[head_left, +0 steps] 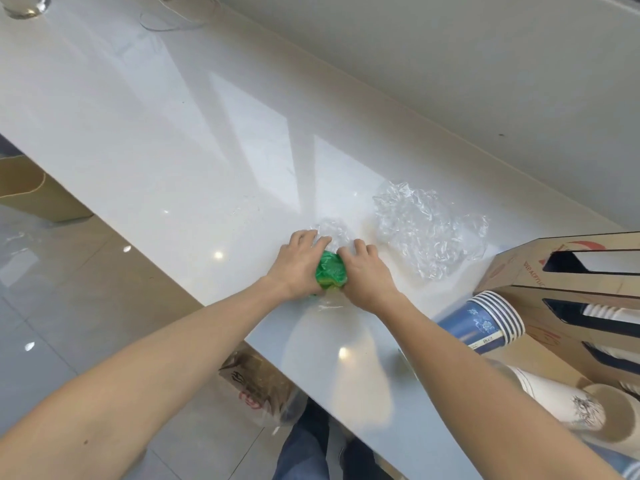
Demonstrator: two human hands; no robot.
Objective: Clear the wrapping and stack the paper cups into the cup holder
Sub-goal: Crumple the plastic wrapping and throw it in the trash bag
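Note:
On the white counter point(173, 150), my left hand point(298, 265) and my right hand point(363, 271) press together on a crumpled wad of clear and green plastic wrapping point(331, 268). A second, larger heap of clear wrapping point(426, 230) lies loose just beyond my right hand. At the right stands a brown cardboard cup holder point(554, 271) with slotted sides and white cups inside. A stack of blue-striped paper cups point(485, 320) lies on its side by the holder. A stack of white printed paper cups point(568, 410) lies nearer me, mouth toward the camera.
Two clear glass items point(24, 5) sit at the counter's far left end by the wall. Under the counter's edge stands a paper bag point(256, 386) with red print, and a cardboard box point(31, 192) is on the grey tiled floor. My legs show at the bottom.

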